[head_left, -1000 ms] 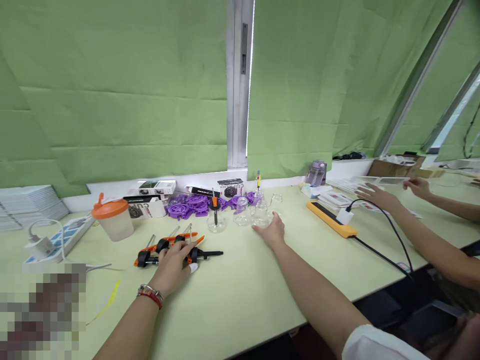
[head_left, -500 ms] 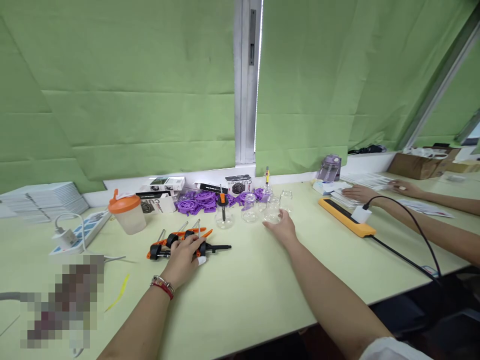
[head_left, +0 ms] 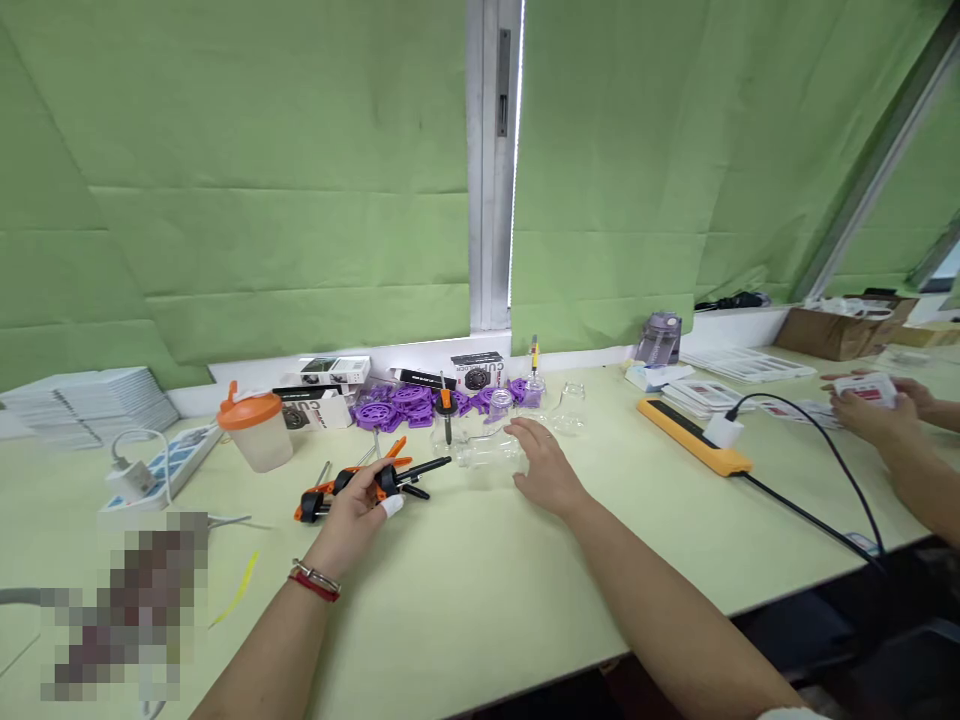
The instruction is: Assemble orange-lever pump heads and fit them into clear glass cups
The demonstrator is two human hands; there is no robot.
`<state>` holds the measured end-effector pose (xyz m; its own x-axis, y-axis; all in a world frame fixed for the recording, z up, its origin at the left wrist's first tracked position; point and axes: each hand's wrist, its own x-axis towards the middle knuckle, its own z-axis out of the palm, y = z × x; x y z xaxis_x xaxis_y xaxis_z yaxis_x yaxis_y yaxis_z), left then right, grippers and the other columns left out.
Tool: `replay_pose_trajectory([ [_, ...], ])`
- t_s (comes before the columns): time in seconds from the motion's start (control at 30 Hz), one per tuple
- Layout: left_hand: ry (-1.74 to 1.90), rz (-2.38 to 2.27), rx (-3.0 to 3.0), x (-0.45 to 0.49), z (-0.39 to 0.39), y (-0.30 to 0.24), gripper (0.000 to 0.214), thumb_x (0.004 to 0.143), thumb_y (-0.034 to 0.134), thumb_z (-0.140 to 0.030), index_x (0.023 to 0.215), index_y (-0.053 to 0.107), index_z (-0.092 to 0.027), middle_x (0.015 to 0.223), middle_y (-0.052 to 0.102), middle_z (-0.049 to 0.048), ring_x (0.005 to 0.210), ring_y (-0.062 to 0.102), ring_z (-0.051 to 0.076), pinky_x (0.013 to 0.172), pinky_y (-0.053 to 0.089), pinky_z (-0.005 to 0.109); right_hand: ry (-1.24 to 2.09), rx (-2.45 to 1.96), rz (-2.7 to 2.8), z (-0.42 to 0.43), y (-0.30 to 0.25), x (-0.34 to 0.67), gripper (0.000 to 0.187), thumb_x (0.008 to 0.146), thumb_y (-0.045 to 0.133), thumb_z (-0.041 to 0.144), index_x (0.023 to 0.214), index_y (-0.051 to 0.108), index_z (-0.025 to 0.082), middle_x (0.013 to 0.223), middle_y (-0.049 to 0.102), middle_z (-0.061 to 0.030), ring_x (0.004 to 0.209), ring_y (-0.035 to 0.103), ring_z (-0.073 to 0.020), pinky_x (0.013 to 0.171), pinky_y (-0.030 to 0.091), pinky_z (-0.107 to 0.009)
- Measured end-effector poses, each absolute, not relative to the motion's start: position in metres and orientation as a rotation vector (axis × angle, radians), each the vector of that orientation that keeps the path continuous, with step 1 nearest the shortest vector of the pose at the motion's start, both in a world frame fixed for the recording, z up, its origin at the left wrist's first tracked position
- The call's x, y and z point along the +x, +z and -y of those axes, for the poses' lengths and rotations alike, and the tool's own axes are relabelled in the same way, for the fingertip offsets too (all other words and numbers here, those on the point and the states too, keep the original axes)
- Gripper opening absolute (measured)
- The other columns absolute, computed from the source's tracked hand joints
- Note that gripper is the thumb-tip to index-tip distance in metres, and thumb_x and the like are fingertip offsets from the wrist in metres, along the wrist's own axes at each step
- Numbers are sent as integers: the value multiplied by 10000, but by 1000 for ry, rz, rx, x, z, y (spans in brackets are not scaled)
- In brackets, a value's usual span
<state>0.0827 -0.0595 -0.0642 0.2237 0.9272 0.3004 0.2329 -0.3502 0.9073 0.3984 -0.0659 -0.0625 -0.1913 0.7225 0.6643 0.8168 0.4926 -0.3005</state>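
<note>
My left hand (head_left: 356, 520) is closed around an orange-and-black nozzle piece (head_left: 390, 480), its black tip pointing right. Similar orange-and-black pieces (head_left: 311, 503) with thin metal rods lie beneath and beside that hand. My right hand (head_left: 551, 470) grips a clear glass jar (head_left: 491, 450) by its base end, tilted on its side with the mouth toward the left hand. Behind it stand another clear jar (head_left: 500, 404) and, to the right, one more jar (head_left: 572, 405). An orange-and-black piece (head_left: 446, 402) stands upright in a jar at the left of these.
Purple plastic parts (head_left: 401, 405) and printed boxes (head_left: 315, 408) line the back. An orange-lidded cup (head_left: 259, 430) and a white power strip (head_left: 176, 465) stand left. A yellow power strip (head_left: 694, 435) lies right. Farther right, another person's hands (head_left: 877, 415) hold a small white package.
My right hand has tipped the glass jar over and brought it left. My left hand has lifted a nozzle piece slightly, tip raised. The other person's hands have moved right.
</note>
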Motion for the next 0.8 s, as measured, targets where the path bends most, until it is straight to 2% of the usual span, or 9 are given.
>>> replay_pose_trajectory([
  [0.37, 1054, -1021, 1838, 89, 60, -72, 618, 696, 713, -329, 1273, 531, -206, 1208, 545, 94, 1090, 560, 227, 1016, 392, 426, -46, -1133, 2140, 78, -66, 369, 682, 603, 598, 75, 1263, 480, 203, 1309, 462, -112, 1238, 351, -285, 1048, 313, -475],
  [0.8, 981, -945, 1913, 100, 63, -73, 552, 745, 676, -304, 1264, 518, -196, 1268, 507, 108, 1168, 515, 241, 1047, 364, 433, -18, -1086, 2197, 84, -64, 359, 686, 596, 664, 139, 1255, 483, 195, 1273, 483, -124, 1208, 388, -286, 1048, 294, -473],
])
